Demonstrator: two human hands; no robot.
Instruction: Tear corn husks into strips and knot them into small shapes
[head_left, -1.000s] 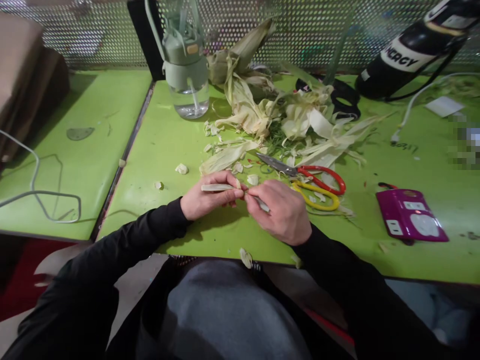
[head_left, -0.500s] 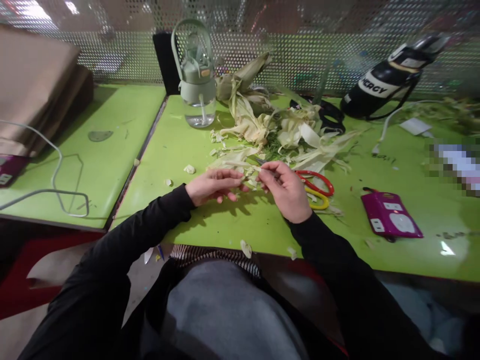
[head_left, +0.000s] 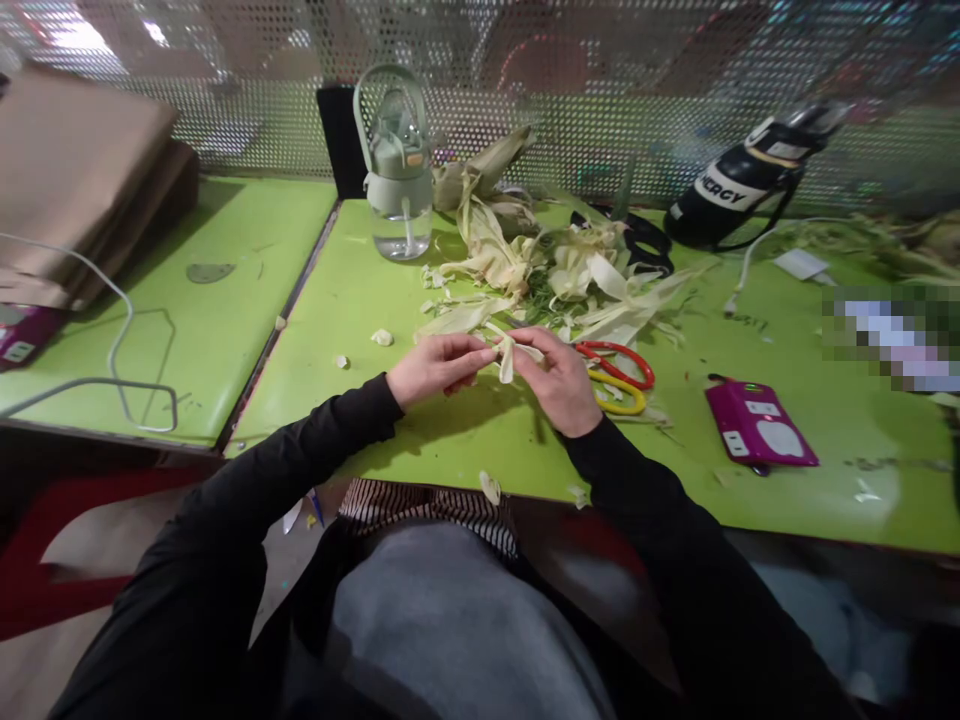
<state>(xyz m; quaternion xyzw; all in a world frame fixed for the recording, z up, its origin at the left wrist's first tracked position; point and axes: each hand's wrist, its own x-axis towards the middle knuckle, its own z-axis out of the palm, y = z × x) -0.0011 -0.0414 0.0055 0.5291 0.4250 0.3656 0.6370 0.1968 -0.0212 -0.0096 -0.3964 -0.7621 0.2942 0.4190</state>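
Observation:
A pale strip of corn husk (head_left: pixel 507 362) is pinched between my two hands above the green table. My left hand (head_left: pixel 441 366) has thumb and fingertips closed on its left end. My right hand (head_left: pixel 559 380) grips it from the other side, with fingers curled and partly hidden. Behind them lies a loose pile of corn husks (head_left: pixel 495 255), mixed with green shreds. Just right of my right hand are scissors with a red handle loop (head_left: pixel 630 362) and a yellow one (head_left: pixel 622 398); their blades are not clearly visible.
A clear water bottle (head_left: pixel 401 215) stands behind the husks. A black bottle (head_left: pixel 731 195) leans at the back right, near black-handled scissors (head_left: pixel 649 245). A purple power strip (head_left: pixel 761 425) lies right on the green table (head_left: pixel 420 455). Brown paper bags (head_left: pixel 82 170) and a cable (head_left: pixel 124 330) are left.
My hands have come closer together, and my left fingers have closed into a pinch on the husk strip. The strip now stands out between them. The view has shifted slightly.

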